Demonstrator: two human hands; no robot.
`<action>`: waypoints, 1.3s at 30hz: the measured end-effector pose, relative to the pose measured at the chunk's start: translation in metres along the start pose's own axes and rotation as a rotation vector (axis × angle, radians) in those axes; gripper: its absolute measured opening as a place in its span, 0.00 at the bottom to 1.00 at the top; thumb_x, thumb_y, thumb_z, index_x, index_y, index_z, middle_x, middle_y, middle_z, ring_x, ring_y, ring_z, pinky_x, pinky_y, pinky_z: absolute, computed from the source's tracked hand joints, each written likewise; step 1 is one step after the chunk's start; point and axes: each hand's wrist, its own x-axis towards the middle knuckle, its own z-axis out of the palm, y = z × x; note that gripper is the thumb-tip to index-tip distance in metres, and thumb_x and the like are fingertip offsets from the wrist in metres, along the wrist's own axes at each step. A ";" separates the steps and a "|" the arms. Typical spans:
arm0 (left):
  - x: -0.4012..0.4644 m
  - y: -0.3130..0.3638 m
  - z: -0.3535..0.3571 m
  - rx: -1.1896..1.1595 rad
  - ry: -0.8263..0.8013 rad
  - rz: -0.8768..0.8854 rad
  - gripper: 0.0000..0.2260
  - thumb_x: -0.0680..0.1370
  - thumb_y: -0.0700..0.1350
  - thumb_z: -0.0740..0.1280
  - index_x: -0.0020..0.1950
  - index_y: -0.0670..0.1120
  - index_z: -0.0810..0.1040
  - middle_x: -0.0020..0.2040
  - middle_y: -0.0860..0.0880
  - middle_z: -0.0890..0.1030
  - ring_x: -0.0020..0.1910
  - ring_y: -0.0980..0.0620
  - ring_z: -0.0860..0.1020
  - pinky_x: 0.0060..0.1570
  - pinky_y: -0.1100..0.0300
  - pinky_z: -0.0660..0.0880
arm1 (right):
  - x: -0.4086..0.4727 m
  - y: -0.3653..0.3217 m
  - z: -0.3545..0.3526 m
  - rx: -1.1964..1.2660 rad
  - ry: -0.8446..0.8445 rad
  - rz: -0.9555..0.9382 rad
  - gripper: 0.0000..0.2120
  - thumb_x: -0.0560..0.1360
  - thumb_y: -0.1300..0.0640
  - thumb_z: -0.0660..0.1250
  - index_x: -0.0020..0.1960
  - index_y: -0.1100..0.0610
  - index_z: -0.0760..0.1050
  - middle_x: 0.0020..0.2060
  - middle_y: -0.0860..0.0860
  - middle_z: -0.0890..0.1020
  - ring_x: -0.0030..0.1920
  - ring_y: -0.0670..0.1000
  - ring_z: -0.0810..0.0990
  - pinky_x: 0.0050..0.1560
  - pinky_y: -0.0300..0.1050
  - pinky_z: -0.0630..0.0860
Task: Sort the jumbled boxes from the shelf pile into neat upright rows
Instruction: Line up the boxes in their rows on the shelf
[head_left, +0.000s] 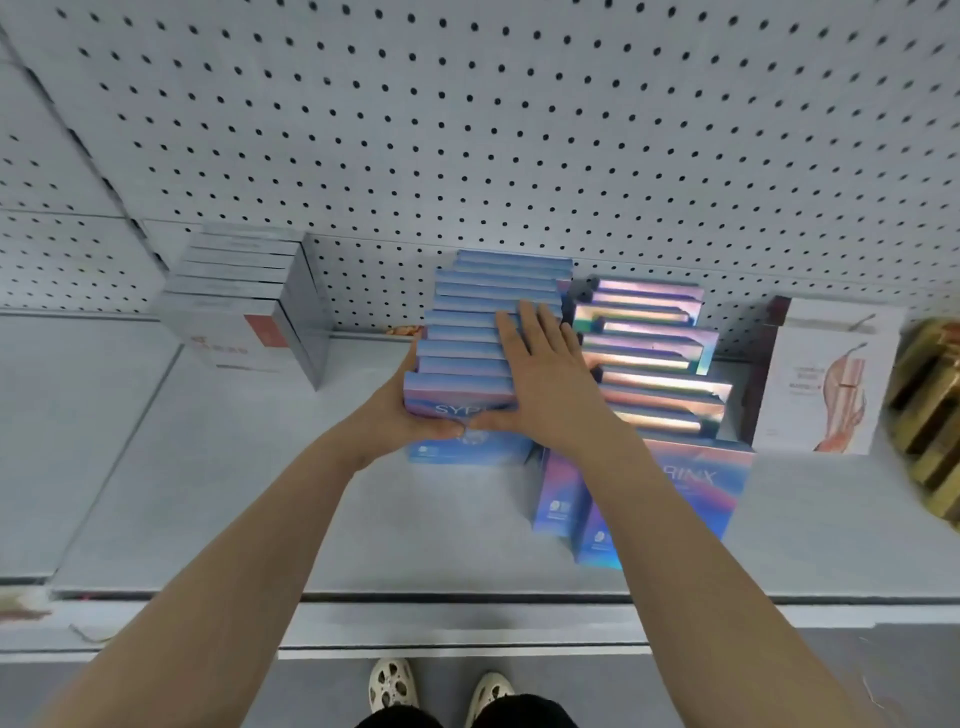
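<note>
- I see the row of blue boxes (483, 322) standing upright on the grey shelf (260, 493), running from the pegboard back wall (467, 130) toward me, both hands on its near end.
- My left hand (410, 410) is wrapped around the left side of the front blue box (447, 402), thumb lying across its printed face; it is closed on that box.
- My right hand (545, 379) lies flat and spread wide over the tops of the nearest boxes in that row, fingers pointing to the wall, thumb stretched left so its tip nearly meets the left thumb.
- Just right of the row, touching it at the back, stands a second row of iridescent boxes (654, 353), stepped unevenly.
- In front of that second row, under my right forearm, two purple-blue boxes (685, 493) lean against it, tilted and not in line.
- Well apart on the left sits a row of grey boxes (244, 301).
- At far right stands a white box with a pink figure (826, 374), beside it something gold (930, 415), partly cut off by the frame.
</note>
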 end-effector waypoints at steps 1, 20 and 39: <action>0.002 -0.002 0.000 0.003 -0.026 -0.014 0.43 0.69 0.30 0.75 0.77 0.49 0.58 0.68 0.50 0.75 0.66 0.53 0.75 0.57 0.61 0.76 | 0.002 0.000 0.000 0.003 -0.002 0.006 0.58 0.67 0.29 0.68 0.80 0.56 0.40 0.79 0.58 0.41 0.79 0.59 0.40 0.77 0.56 0.38; -0.035 0.000 0.060 1.048 0.743 0.483 0.37 0.74 0.39 0.72 0.77 0.39 0.56 0.77 0.34 0.56 0.77 0.35 0.51 0.76 0.43 0.52 | -0.097 0.065 -0.010 0.113 0.055 0.349 0.54 0.58 0.33 0.78 0.77 0.50 0.61 0.76 0.57 0.61 0.76 0.58 0.58 0.74 0.57 0.58; 0.007 0.014 0.202 1.491 0.403 0.473 0.52 0.56 0.50 0.82 0.75 0.40 0.63 0.65 0.38 0.70 0.70 0.34 0.64 0.72 0.40 0.57 | -0.118 0.118 0.008 -0.183 0.286 0.123 0.61 0.37 0.44 0.84 0.69 0.53 0.72 0.57 0.61 0.76 0.54 0.64 0.75 0.50 0.55 0.74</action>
